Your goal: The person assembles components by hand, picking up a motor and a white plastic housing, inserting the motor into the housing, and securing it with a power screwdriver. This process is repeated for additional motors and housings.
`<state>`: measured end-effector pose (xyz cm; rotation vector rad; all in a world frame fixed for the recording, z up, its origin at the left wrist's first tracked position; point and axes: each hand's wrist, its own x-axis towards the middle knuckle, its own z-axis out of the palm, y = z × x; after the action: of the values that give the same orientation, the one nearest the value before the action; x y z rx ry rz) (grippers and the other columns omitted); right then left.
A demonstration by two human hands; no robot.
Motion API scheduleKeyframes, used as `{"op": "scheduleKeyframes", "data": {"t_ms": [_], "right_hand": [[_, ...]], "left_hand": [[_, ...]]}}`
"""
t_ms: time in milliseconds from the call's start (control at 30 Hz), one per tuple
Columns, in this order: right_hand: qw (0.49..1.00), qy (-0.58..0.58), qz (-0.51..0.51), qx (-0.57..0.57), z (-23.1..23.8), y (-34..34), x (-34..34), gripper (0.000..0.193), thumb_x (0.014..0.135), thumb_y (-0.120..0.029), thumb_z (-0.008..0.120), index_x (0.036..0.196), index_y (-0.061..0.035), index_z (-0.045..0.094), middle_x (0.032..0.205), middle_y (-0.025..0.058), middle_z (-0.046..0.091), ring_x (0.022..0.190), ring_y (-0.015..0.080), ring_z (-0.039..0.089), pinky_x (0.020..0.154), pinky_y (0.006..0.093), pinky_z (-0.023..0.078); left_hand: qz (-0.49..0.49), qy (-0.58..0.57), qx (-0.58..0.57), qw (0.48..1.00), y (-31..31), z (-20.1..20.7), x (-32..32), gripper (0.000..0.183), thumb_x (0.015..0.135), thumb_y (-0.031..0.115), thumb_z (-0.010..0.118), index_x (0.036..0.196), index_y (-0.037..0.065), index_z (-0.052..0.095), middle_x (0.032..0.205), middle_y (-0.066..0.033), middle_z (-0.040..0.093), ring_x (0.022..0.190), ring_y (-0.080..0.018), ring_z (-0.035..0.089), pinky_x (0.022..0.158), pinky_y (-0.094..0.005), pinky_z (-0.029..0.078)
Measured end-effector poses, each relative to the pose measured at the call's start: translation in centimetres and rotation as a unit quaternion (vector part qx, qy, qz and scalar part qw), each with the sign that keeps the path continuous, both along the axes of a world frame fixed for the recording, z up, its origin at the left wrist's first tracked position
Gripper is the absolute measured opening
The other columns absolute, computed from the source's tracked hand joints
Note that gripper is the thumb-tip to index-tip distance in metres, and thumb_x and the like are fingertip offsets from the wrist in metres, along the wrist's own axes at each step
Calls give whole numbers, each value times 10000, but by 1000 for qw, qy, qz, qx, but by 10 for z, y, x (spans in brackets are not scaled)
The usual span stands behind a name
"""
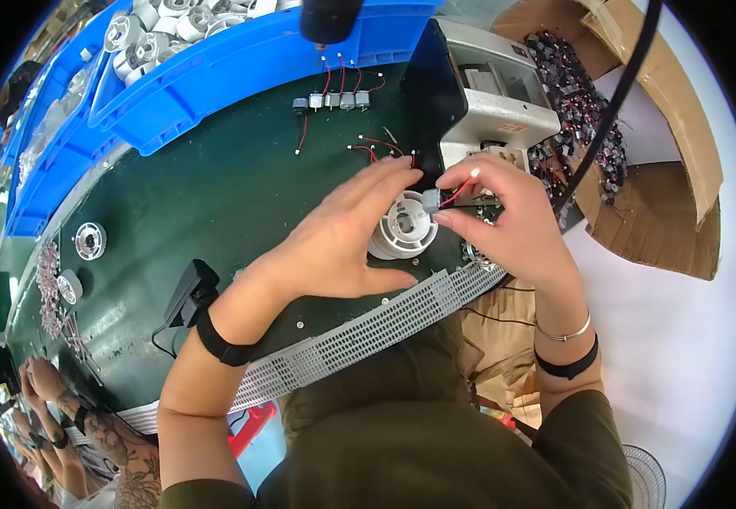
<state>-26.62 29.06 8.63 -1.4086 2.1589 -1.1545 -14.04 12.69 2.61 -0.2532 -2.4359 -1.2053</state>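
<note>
Between the thumb and fingers of my right hand (504, 212) is a small silvery motor (433, 200) with red wires and a white connector. It is held just over the right edge of a round white plastic housing (407, 222), which has a ring-shaped opening on top. My left hand (342, 233) curves around the housing's left side with thumb and fingers spread, and whether it touches the housing I cannot tell. Behind the fingertips lie several more motor wires (374, 146), partly hidden.
Several motors (331, 100) stand in a row at the back. A blue bin (241, 72) of white parts is behind them. To the right are a grey machine (504, 119) and a cardboard box (665, 212) of wired motors. Another person's hands (41, 379) are at far left.
</note>
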Motion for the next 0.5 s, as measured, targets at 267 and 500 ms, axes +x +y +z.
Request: {"op": "scheduleKeyframes", "data": {"t_ms": [267,500], "right_hand": [[999,35,1,-9,-9,6,8,251,681,-32,728,899,-13,605,860,51,598,721,133,547,679,260,461],[999,51,12,-15,-25,-7,10,204,689,-35,724,850,-9,602,827,73,593,708,171,564,646,277,463]], "left_hand": [[54,21,28,998,9,-4,15,625,647,139,753,1195,30,472,1140,-169,534,1068,-365,511,903,-416,425],[96,16,11,995,15,-22,6,592,639,165,774,1140,28,488,1095,-152,544,1012,-354,533,849,-410,450]]}}
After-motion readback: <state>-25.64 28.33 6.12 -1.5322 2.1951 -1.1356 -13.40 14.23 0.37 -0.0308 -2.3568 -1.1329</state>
